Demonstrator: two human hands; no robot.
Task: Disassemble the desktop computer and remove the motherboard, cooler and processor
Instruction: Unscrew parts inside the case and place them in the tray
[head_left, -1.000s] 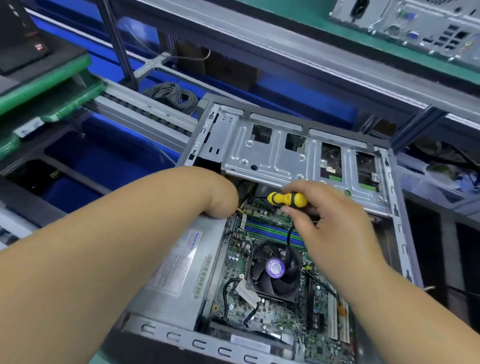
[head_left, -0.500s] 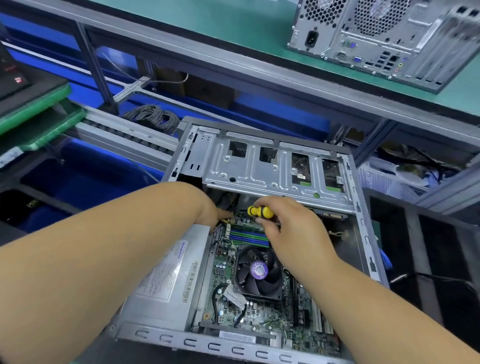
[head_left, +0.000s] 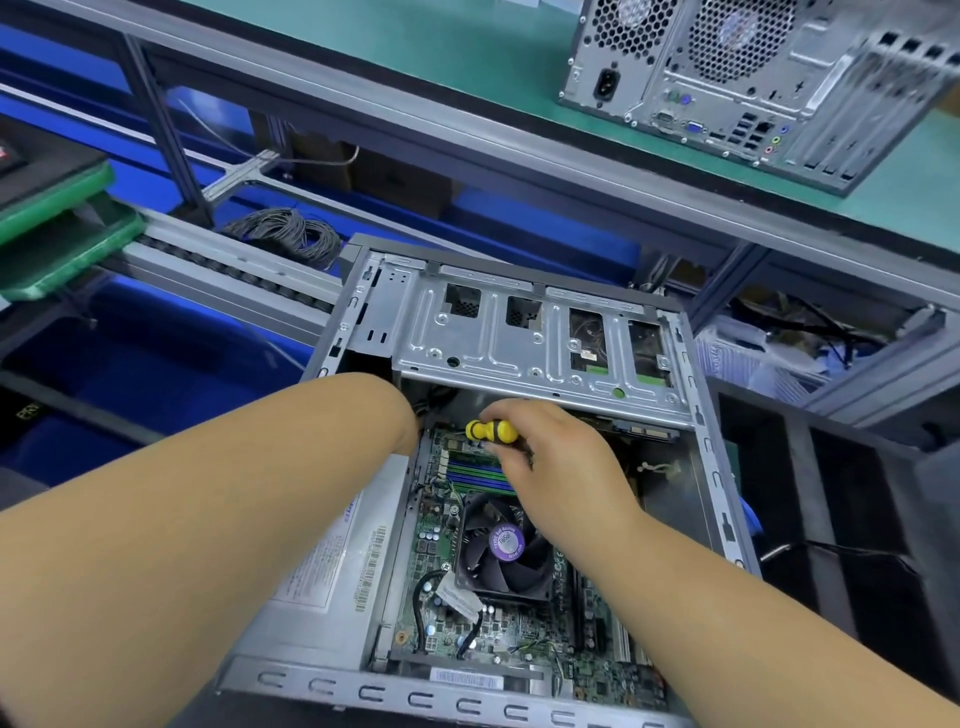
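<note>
Currently the open desktop case (head_left: 691, 395) lies on its side with the interior exposed. The motherboard (head_left: 498, 639) sits flat in the bottom of the case, green, with blue and green memory slots (head_left: 475, 475) near its far edge. The cooler (head_left: 506, 551) is mounted at the board's centre, a dark fan with a round purple hub label; its white lettering is too small to read. The processor is not visible beneath it. The right hand (head_left: 558, 467) grasps a screwdriver (head_left: 491, 431) with a yellow-and-black handle, fingers curled round it, just above the memory slots and below the drive cage (head_left: 519, 343). The left forearm reaches into the case beside the power supply (head_left: 332, 561); the left hand is hidden behind the wrist and the case structure, so its state cannot be told. A white label with barcodes is on the power supply, its print unreadable. A second barcode sticker (head_left: 465, 678) lies along the near edge of the case. On the green shelf (head_left: 415, 47) above stands a second tower (head_left: 753, 83), rear panel facing out, with a power socket and coloured ports. A coil of grey cable (head_left: 285, 234) rests on the conveyor rail (head_left: 218, 270).
</note>
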